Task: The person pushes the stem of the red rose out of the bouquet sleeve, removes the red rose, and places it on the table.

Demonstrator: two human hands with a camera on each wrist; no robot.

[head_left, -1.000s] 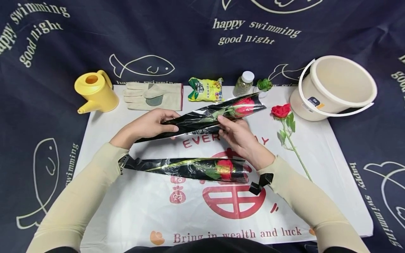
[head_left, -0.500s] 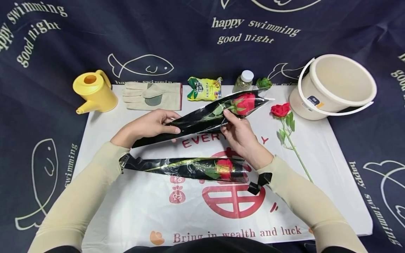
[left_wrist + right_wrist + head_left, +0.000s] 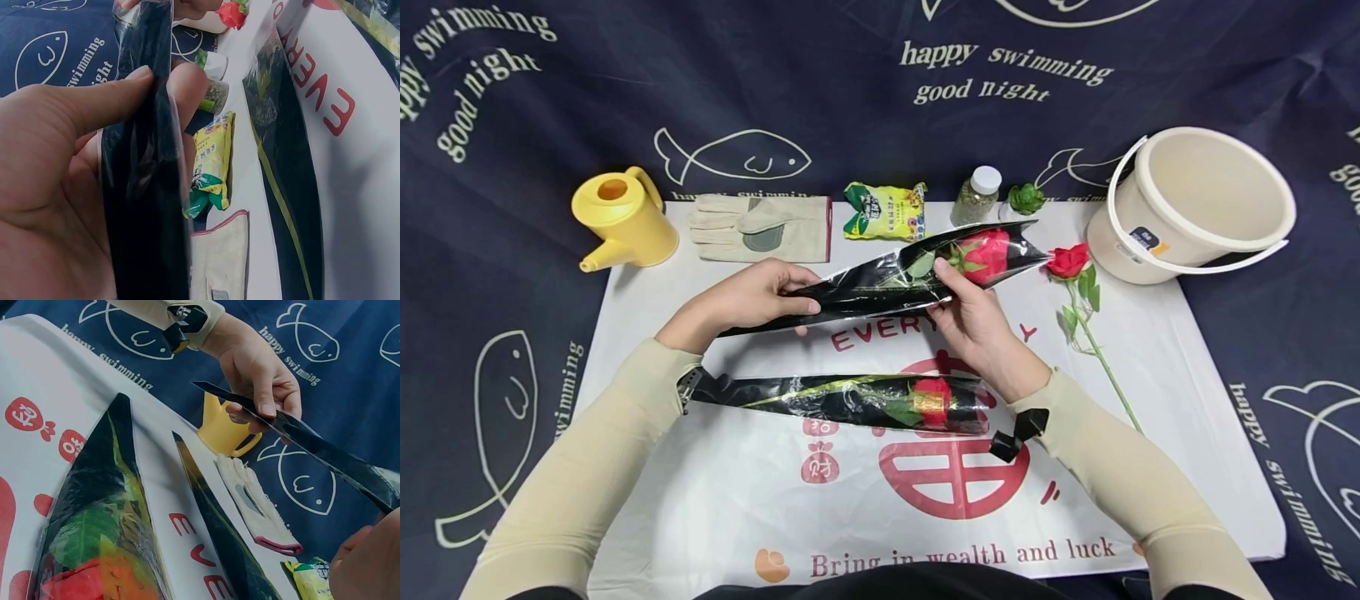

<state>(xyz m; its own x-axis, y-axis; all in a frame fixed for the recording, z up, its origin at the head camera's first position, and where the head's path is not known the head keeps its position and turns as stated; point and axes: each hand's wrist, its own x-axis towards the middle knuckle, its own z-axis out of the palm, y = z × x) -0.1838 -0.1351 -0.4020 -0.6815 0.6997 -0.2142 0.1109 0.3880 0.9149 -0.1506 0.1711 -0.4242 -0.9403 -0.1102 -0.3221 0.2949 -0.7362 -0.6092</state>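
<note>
A red rose (image 3: 987,257) in a black-backed clear sleeve (image 3: 880,287) is held above the table, tilted up to the right. My left hand (image 3: 760,296) pinches the narrow lower part, thumb on top; the left wrist view shows the thumb pressed on the black sleeve (image 3: 147,181). Just below the bloom, my right hand (image 3: 973,321) grips the sleeve with its thumb on the front. A second wrapped rose (image 3: 932,400) lies nearer the person. Another black sleeve (image 3: 219,519) lies on the table in the right wrist view, mostly hidden from the head view.
At the back stand a yellow watering can (image 3: 628,221), work gloves (image 3: 760,229), a yellow packet (image 3: 886,212), a capped jar (image 3: 976,200) and a small green plant (image 3: 1026,198). A loose rose (image 3: 1067,262) lies at right beside a cream bucket (image 3: 1195,200).
The right hand has shifted slightly right along the sleeve, and the sleeve's front has turned more toward the head camera. Both hands keep their hold; the things on the table stay put.
</note>
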